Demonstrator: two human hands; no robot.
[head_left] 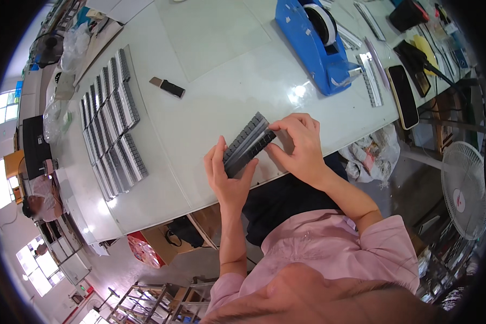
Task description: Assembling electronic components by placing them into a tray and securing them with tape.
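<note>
Just above the table's near edge, two grey and black ridged strips (248, 135) lie side by side at a slant between my hands. My left hand (228, 181) grips their lower end, thumb on one side and fingers on the other. At the upper end, my right hand (301, 144) pinches the darker strip between thumb and forefinger. Rows of similar ridged strips (113, 121) lie on a board to the left. Beyond my hands is a small black and brown flat piece (167, 87). What the strips are for cannot be made out.
A blue tape dispenser (314, 51) with a white roll stands at the far right. Near it lie a ruler (369, 80) and a phone (403, 97). A fan (463, 190) stands right of the table (170, 178). Another person (44, 198) is far left.
</note>
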